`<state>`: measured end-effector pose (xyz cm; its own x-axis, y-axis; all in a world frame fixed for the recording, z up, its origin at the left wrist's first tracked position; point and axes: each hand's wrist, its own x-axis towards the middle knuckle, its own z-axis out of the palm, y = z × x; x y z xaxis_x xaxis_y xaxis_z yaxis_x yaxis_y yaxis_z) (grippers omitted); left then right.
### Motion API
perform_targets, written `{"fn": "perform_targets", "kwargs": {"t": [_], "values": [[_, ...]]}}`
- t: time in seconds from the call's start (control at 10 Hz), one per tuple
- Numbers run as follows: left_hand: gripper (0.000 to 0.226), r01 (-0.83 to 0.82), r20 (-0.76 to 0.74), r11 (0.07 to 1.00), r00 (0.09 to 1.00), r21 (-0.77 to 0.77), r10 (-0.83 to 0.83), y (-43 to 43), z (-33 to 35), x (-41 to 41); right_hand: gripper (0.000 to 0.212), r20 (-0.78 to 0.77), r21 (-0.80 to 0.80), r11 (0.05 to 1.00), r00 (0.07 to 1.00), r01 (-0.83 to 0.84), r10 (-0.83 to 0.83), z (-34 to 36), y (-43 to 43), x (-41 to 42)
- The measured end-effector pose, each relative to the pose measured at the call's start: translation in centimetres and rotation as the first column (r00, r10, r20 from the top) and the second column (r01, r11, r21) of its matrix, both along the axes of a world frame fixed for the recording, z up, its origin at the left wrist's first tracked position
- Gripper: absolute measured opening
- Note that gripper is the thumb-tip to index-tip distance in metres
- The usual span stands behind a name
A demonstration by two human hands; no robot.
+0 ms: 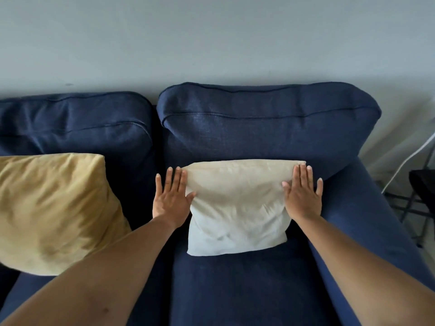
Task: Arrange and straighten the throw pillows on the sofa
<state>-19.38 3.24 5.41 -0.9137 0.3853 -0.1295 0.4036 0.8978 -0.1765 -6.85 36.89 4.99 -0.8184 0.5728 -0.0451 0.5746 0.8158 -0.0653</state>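
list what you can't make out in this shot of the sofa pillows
Head view only:
- Yellow pillow: its left side is cut off by the frame edge.
- White pillow: both side edges are covered by the left hand and right hand; whether either has a grip cannot be told.
- Sofa: its left end is out of frame.
- Dark frame at right: cut off, unidentifiable.

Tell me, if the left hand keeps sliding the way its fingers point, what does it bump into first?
Probably the blue back cushion. The left hand lies flat beside the white pillow, fingers pointing at that cushion, though depth is hard to judge.
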Motion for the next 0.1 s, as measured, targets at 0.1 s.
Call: {"fn": "perform_targets", "kwargs": {"t": [0.1], "values": [[0.076,-0.009,-0.014,1.000,1.000,0.025,0.010,-0.90,1.61,1.05,0.066,-0.038,-0.017,1.000,0.999,-0.021,0.021,1.55,-2.29,0.72]]}}
